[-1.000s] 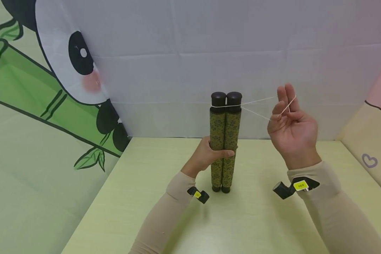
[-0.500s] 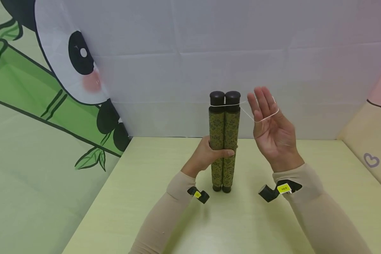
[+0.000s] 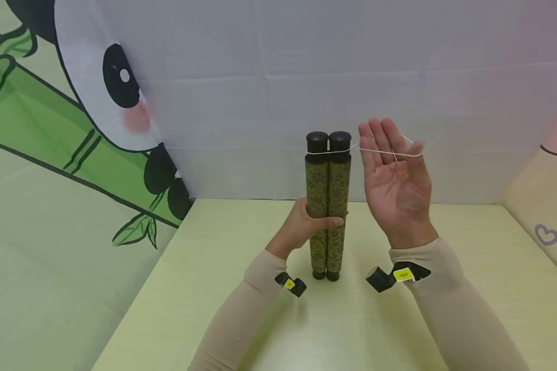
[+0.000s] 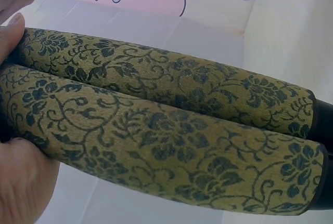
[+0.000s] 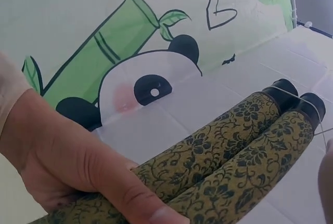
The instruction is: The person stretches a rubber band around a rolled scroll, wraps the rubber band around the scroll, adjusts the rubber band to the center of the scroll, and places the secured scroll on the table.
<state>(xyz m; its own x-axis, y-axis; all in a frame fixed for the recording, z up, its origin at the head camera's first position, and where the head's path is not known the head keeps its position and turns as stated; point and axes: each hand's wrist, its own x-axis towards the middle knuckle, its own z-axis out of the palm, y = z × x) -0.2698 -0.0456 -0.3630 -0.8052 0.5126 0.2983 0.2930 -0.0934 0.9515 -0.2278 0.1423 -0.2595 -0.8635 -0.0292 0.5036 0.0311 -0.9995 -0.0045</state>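
My left hand (image 3: 301,226) grips two brocade scroll rolls (image 3: 328,190) side by side, thumb across the front. They stand upright, olive with dark floral pattern and black end knobs. Around the upper knobs runs a thin white elastic band (image 3: 329,152), crossing itself just to their right. Its other loop spreads over my right hand (image 3: 394,185), which is raised palm toward me with straight fingers and thumb apart. In the left wrist view the floral rolls (image 4: 171,130) fill most of the picture. The right wrist view shows the band (image 5: 307,95) around both knobs.
The pale yellow table (image 3: 190,309) lies under the arms. Behind it hangs a grey-white cloth (image 3: 260,113), with a painted panda and bamboo at left and a pink and cream panel (image 3: 552,206) at right. Small black cameras (image 3: 390,278) sit on the wrists.
My right hand has moved left toward the rolls and turned its palm to me, its fingers straightening. The band between hand and rolls has shortened and now crosses. My left hand stays in place.
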